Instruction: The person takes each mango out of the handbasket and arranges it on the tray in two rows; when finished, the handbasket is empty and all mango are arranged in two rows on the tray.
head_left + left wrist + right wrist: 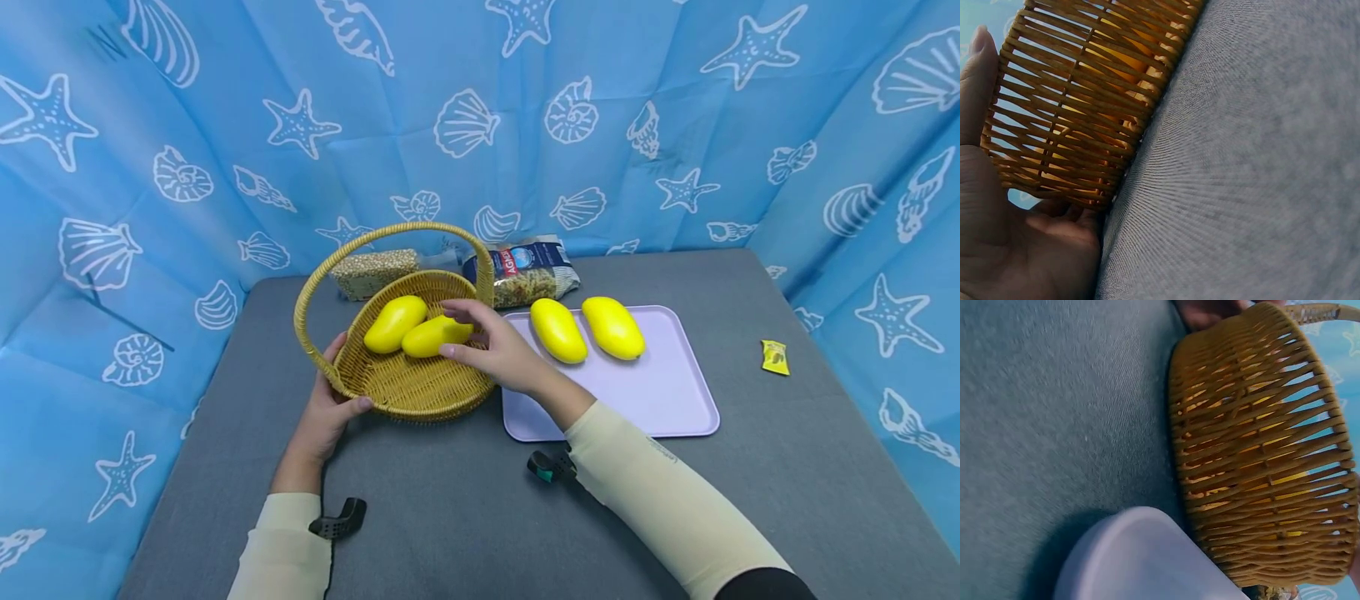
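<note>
A wicker basket (412, 392) with a tall arched handle stands on the table's left part. My left hand (327, 417) grips its left side, thumb along the front rim; in the left wrist view the hand (1029, 244) wraps the woven wall. Two yellow mangoes lie inside, one at the left (395, 323) and another beside it (431, 337). Over the basket's right side, my right hand (495, 346) has thumb and fingers spread around the right end of the second mango, with a gap showing between them. Two more mangoes, left (558, 332) and right (613, 327), lie on a lilac tray (622, 400).
Behind the basket lie a clear bag of grain (375, 273) and a dark blue AGNESI pasta bag (525, 271). A small yellow packet (775, 357) sits at the far right of the grey table (450, 517). A blue seashell curtain (510, 150) surrounds the table.
</note>
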`<control>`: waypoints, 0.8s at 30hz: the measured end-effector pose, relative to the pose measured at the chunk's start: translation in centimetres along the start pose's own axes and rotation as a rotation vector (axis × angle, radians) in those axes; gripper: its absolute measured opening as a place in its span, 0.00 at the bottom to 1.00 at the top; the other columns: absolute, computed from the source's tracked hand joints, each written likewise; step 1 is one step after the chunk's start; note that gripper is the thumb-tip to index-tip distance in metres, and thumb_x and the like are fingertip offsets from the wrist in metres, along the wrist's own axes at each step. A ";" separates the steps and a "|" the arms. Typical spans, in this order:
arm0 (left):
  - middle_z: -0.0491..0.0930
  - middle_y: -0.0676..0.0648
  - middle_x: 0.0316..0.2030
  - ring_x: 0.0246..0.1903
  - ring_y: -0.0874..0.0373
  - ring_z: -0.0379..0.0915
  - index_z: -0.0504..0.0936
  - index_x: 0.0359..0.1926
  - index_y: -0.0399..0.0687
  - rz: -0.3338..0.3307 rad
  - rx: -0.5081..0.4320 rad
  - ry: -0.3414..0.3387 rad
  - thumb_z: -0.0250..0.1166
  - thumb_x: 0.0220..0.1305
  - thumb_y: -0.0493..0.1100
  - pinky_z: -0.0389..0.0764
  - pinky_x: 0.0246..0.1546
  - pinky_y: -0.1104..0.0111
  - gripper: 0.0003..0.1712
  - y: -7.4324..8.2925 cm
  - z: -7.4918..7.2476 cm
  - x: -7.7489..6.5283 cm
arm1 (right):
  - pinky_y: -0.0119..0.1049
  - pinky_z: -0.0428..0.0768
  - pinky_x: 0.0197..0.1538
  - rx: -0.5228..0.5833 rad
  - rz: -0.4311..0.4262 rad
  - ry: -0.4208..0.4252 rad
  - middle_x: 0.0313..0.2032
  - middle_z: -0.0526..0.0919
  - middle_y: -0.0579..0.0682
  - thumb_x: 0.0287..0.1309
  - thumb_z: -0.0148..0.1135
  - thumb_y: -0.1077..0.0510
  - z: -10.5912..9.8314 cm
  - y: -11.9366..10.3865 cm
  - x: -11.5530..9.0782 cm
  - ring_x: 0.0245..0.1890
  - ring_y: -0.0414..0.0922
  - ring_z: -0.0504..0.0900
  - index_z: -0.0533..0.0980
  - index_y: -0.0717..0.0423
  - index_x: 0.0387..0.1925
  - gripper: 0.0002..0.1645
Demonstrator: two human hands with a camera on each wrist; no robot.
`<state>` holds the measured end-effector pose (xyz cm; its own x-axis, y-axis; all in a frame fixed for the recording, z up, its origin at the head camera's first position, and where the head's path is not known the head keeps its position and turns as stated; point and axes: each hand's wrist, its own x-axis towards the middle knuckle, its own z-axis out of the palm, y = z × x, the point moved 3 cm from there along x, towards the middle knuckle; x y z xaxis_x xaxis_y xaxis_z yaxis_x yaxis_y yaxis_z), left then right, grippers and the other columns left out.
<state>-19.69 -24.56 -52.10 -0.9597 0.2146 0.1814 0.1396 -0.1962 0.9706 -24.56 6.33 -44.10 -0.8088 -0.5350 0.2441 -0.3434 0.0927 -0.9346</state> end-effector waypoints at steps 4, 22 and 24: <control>0.47 0.36 0.84 0.74 0.38 0.60 0.47 0.90 0.55 0.001 -0.005 -0.006 0.74 0.69 0.28 0.77 0.62 0.65 0.61 0.0 0.1 0.0 | 0.55 0.63 0.76 -0.199 -0.011 -0.007 0.77 0.70 0.52 0.75 0.68 0.46 0.4 0.2 0.8 0.77 0.51 0.65 0.67 0.57 0.81 0.42; 0.49 0.36 0.83 0.73 0.39 0.61 0.47 0.89 0.57 -0.002 0.002 -0.004 0.70 0.69 0.22 0.78 0.61 0.66 0.60 0.0 0.0 0.0 | 0.57 0.63 0.76 -0.667 0.160 -0.214 0.80 0.65 0.53 0.70 0.75 0.42 2.3 0.7 3.2 0.79 0.56 0.59 0.68 0.45 0.82 0.45; 0.49 0.36 0.84 0.73 0.39 0.61 0.47 0.90 0.56 -0.003 0.003 -0.003 0.71 0.70 0.24 0.78 0.61 0.66 0.60 0.0 0.0 0.0 | 0.57 0.64 0.75 -0.711 0.168 -0.224 0.80 0.64 0.53 0.70 0.76 0.43 2.6 0.9 3.3 0.79 0.56 0.58 0.69 0.45 0.81 0.45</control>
<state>-19.66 -24.54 -52.11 -0.9594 0.2181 0.1790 0.1374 -0.1930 0.9715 -26.31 2.49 -44.75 -0.7870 -0.6167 -0.0155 -0.5108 0.6656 -0.5441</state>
